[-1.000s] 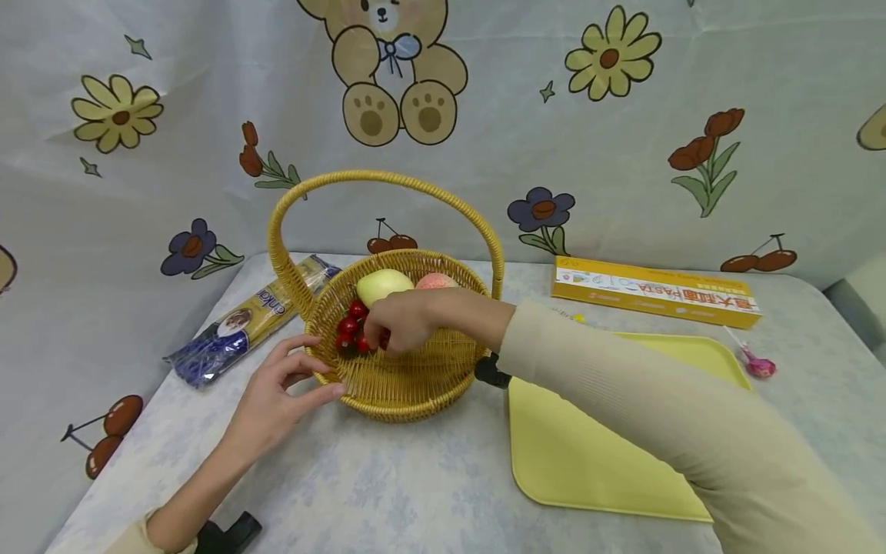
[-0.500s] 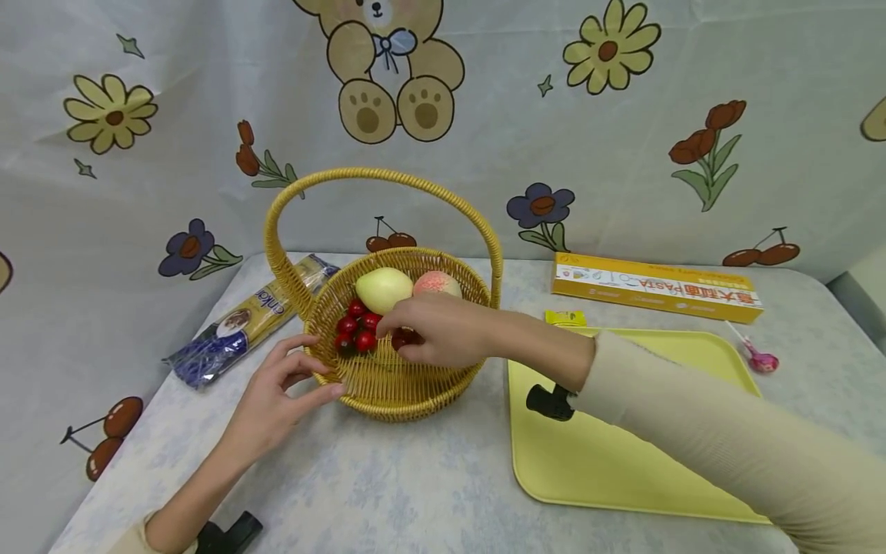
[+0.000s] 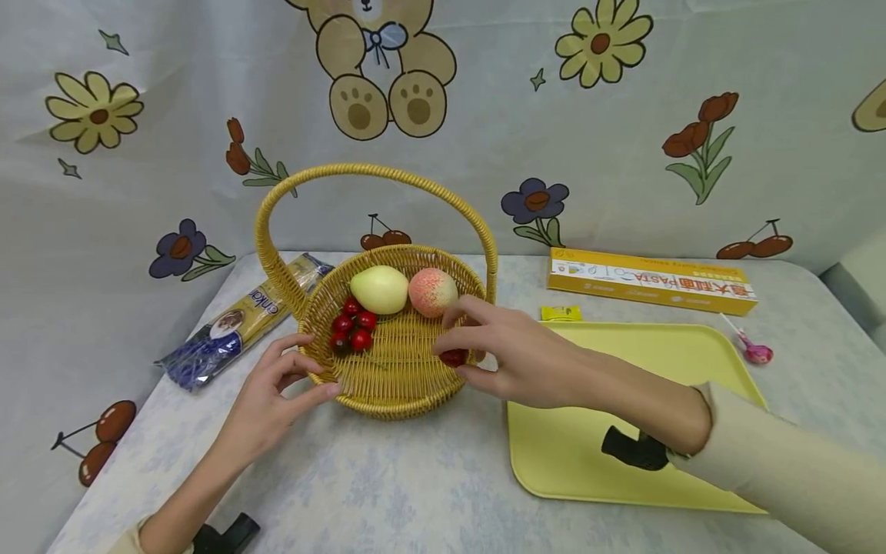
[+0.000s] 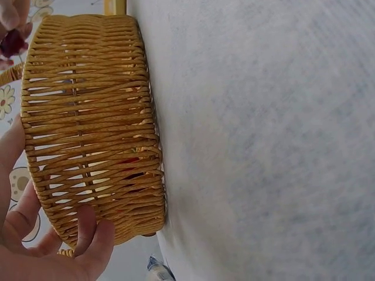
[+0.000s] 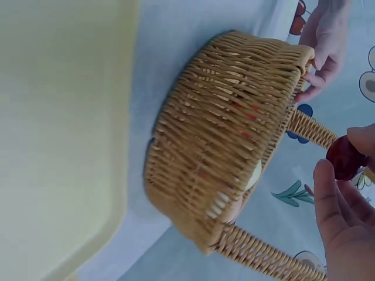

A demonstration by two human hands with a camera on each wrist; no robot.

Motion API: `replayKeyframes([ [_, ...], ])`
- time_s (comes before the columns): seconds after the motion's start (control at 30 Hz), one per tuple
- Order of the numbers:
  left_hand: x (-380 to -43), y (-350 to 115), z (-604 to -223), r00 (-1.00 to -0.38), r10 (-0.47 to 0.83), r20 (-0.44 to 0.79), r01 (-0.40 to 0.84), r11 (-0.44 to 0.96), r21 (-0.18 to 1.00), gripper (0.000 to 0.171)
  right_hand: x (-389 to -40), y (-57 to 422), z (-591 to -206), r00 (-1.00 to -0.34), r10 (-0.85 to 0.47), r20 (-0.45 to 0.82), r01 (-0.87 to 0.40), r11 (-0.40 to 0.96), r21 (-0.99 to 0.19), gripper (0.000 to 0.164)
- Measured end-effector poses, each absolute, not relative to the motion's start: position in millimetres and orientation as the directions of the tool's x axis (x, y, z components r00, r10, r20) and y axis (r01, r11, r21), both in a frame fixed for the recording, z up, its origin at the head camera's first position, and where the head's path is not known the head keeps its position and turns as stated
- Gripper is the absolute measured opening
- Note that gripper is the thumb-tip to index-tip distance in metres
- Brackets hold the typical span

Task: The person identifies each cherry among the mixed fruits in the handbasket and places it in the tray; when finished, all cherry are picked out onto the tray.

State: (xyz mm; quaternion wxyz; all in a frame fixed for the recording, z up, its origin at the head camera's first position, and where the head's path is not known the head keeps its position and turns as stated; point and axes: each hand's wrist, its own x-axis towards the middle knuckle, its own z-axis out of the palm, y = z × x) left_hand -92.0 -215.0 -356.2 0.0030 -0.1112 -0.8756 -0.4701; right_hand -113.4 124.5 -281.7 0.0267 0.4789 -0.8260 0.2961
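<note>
A round yellow wicker basket (image 3: 388,406) with a tall arched handle stands on the table. Inside lie a pale yellow-green pear (image 3: 380,290), a pink peach (image 3: 433,292) and a bunch of red cherries (image 3: 351,326) at the left. My left hand (image 3: 273,400) holds the basket's left rim, its thumb toward the front; the left wrist view has fingertips against the woven wall. Above the basket's right edge, my right hand (image 3: 515,354) pinches a dark red cherry (image 5: 345,158) between thumb and fingers. Part of that fruit is covered by the fingers.
A yellow tray (image 3: 554,454) lies right of the basket, partly under my right forearm. Behind it are an orange pasta box (image 3: 651,281) and a small yellow packet (image 3: 561,313). A lollipop (image 3: 756,352) lies at the far right, a pasta bag (image 3: 242,323) at the left.
My right hand has drawn back from the cherries toward the basket's right rim, carrying a dark red cherry. The peach is now uncovered. My left hand keeps its place on the rim.
</note>
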Motion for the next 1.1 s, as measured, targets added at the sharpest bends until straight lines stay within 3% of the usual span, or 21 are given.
replayKeyframes([
  [0.53, -93.2, -216.0, -358.9, -0.976, 0.187, 0.115, 0.196, 0.507, 0.839, 0.025, -87.5, 190.7, -319.3, -0.719, -0.635, 0.282, -0.678, 0.556, -0.481, 0.034],
  [1.1, -94.4, -217.0, -357.8, -0.974, 0.208, 0.087, 0.186, 0.526, 0.83, 0.027, -109.3, 206.8, -349.0, -0.786, -0.606, 0.122, -0.587, 0.67, -0.454, 0.022],
])
